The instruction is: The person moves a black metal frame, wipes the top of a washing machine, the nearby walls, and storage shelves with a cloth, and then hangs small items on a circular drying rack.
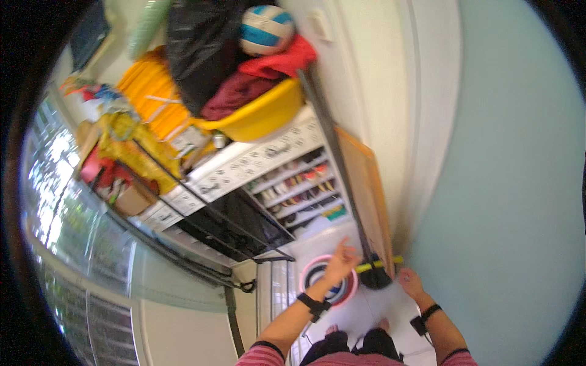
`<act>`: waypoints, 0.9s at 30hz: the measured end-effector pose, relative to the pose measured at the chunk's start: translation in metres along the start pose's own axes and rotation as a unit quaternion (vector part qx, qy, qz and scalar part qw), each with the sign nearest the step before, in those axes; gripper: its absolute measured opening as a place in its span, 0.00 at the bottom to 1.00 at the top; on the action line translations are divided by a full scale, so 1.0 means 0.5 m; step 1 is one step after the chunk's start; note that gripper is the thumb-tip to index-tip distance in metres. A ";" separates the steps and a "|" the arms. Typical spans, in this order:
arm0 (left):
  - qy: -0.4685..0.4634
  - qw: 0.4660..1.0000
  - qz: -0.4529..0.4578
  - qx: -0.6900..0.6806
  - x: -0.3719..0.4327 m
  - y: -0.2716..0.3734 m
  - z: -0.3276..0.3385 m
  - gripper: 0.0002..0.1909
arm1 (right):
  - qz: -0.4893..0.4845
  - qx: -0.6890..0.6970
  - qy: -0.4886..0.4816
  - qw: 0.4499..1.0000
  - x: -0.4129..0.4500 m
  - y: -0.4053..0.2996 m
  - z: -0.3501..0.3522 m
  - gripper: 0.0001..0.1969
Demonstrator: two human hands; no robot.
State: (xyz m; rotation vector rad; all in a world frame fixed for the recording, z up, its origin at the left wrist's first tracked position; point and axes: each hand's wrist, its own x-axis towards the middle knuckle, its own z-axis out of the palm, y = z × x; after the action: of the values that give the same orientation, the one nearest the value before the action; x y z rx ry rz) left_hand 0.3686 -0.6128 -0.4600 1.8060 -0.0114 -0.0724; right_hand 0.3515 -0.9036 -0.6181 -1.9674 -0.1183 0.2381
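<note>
My left hand (341, 263) is raised above a round pink-rimmed tub (306, 270) on the floor, with its fingers apart and nothing seen in them. Inside the tub are dark, blue and reddish things that I cannot make out. To the right, my right hand (411, 282) hovers near the wall with its fingers partly curled; whether it holds anything is unclear. Between the two hands, a yellow bar (389, 262) crosses a black object (376, 279) at the foot of a leaning wooden board (366, 187).
Ahead stands a rack of shoes (302, 187) below a white shelf. On the shelf, a yellow basin (270, 116) holds cloths and a blue-and-white ball (267, 30). Black metal bars (201, 201) and glass panels lie to the left; a pale blue surface (512, 183) bounds the right.
</note>
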 end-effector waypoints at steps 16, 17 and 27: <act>0.127 0.988 0.072 0.057 0.162 0.142 0.078 0.40 | -0.081 -0.041 0.065 0.994 0.293 -0.250 0.011 0.23; 0.136 0.986 0.078 0.059 0.175 0.142 0.094 0.40 | -0.114 -0.035 0.100 0.988 0.325 -0.222 0.021 0.20; 0.104 0.988 0.098 0.061 0.161 0.182 0.087 0.41 | -0.128 -0.111 0.107 0.980 0.284 -0.366 -0.001 0.11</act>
State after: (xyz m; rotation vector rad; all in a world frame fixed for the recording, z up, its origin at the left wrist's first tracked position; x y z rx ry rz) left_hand 0.4491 -0.6802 -0.3852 1.9168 -0.0468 0.2622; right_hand 0.4952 -0.8040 -0.4660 -2.1597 -0.2653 -0.1631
